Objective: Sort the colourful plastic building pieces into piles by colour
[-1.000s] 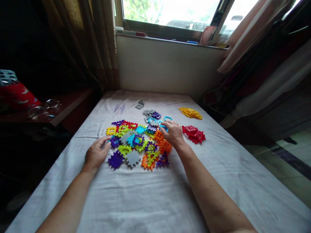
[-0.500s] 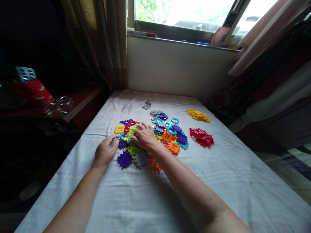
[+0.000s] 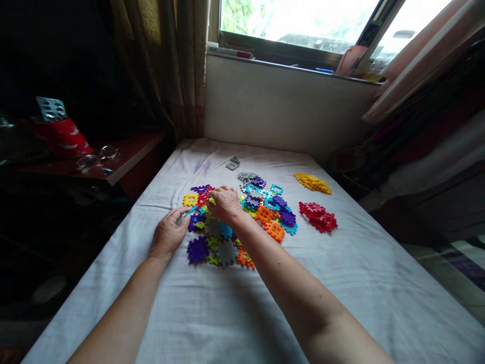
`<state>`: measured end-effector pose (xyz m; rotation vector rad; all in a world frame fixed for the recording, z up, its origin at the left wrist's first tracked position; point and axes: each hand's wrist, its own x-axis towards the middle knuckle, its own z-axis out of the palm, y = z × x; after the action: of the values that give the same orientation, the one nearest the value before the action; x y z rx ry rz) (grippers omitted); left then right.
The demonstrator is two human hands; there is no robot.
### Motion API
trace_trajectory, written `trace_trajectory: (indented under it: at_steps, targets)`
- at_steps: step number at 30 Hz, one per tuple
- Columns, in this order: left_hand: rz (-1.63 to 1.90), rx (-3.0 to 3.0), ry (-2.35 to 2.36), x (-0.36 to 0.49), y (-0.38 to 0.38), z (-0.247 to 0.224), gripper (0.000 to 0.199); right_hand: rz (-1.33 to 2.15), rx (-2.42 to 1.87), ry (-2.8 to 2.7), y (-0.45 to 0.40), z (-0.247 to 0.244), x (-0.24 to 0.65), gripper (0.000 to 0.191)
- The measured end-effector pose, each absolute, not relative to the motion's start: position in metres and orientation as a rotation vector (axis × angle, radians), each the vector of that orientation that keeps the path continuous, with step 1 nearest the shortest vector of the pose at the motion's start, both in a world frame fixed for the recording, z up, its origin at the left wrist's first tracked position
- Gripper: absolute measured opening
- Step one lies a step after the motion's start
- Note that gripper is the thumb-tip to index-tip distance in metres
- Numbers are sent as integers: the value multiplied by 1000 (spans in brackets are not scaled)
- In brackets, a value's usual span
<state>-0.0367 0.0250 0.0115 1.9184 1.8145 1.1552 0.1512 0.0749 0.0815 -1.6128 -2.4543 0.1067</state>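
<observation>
The right hand [image 3: 224, 203] covers part of the mixed tile heap [image 3: 242, 222].

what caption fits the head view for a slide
Right hand reaches a red piece; left hand rests beside mixed pieces.

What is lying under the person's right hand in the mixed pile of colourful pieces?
The right hand rests on the mixed pile. Around its fingers, a red piece and green pieces show. Whatever lies directly beneath the palm is covered, so it cannot be told.

Two hands [image 3: 170, 233], three tile piles [image 3: 242, 217]
</observation>
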Motion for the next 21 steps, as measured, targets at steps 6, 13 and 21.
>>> trace_trajectory:
  at_steps: [6,13,21]
  targets:
    - [1164,1918,1800,-37,26,10,35,130,-1646,-2523,89,68,123,39]
    - [1180,1928,1785,-39,29,8,34,112,-1664,-2413,87,70,128,40]
    - [1157,1912,1817,-40,28,10,33,-13,-1869,-1865,51,68,278,44]
